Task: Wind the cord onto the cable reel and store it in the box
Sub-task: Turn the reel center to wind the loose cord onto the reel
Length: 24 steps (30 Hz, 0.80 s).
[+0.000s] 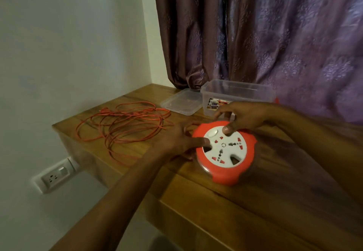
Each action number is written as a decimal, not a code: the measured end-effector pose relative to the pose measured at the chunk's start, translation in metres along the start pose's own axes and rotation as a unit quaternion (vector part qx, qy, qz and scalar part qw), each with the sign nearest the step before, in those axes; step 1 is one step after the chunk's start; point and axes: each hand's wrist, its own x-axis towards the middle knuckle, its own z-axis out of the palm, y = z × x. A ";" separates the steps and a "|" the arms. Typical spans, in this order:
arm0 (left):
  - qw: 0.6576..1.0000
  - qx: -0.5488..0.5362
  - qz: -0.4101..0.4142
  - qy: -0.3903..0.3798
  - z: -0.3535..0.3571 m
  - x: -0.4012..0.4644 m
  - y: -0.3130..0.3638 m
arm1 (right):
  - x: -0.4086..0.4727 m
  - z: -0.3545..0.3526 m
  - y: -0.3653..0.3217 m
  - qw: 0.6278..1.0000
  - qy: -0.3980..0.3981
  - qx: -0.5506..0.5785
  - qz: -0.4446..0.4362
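A round red cable reel (pixel 225 170) with a white socket face lies flat on the wooden table (pixel 255 201). My left hand (pixel 176 140) grips its left rim, thumb on the white face. My right hand (pixel 241 119) holds its far edge, thumb pressing the face. The orange cord (pixel 125 125) lies in loose, tangled loops on the table to the left, its plug at the far left of the pile. A clear plastic box (pixel 235 91) stands open behind the reel, with a printed item inside.
The box's clear lid (pixel 182 102) lies flat left of the box. A purple curtain (pixel 275 34) hangs behind the table. A wall socket (pixel 55 176) sits on the white wall below the table's left end. The table edge runs diagonally at the front.
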 end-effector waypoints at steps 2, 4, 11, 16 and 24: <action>0.996 -0.078 0.045 0.025 -0.003 -0.001 0.000 | 0.000 -0.001 -0.004 0.997 0.073 -0.021 -0.027; 0.983 -0.154 0.088 0.054 -0.006 0.001 0.000 | 0.001 0.000 -0.007 0.989 0.141 -0.025 -0.039; 0.948 -0.193 0.167 0.192 -0.018 0.013 0.006 | 0.009 0.017 -0.012 0.914 0.381 0.132 -0.046; 0.917 -0.278 0.204 0.203 -0.010 0.015 0.011 | 0.013 0.037 -0.004 0.835 0.432 0.340 -0.022; 0.912 -0.282 0.201 0.219 -0.004 0.024 0.006 | 0.022 0.039 -0.004 0.798 0.452 0.396 -0.039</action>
